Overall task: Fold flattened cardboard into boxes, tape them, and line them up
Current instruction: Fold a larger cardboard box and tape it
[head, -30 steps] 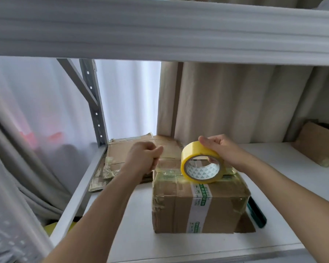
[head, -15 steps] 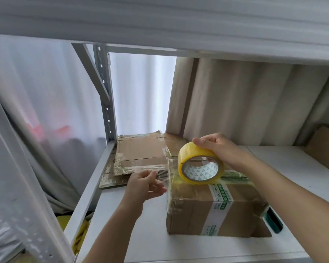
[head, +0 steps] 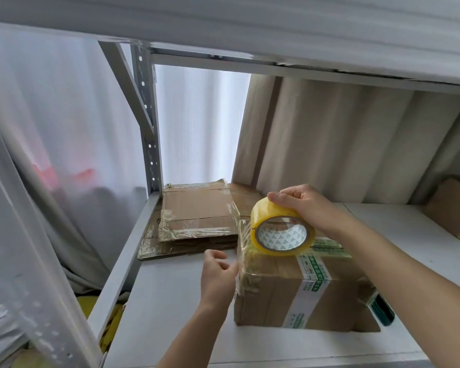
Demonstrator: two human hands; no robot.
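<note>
The cardboard box (head: 298, 290) stands on the white shelf (head: 170, 314), just right of the left hand (head: 218, 277) and under the right hand (head: 306, 208). The yellow tape roll (head: 282, 229) rests on edge on the box top, gripped from above by the right hand, fingers curled over its rim. A clear strip of tape (head: 241, 251) runs from the roll down over the box's left edge to the left hand, whose thumb and fingers are pinched on its end. Beyond the left hand lies a stack of flattened cardboard (head: 197, 219) against the shelf's metal post (head: 149, 128). Below the right forearm, a dark green object (head: 383, 310) pokes out from behind the box. Far right of the right hand sits another box (head: 452, 208).
</note>
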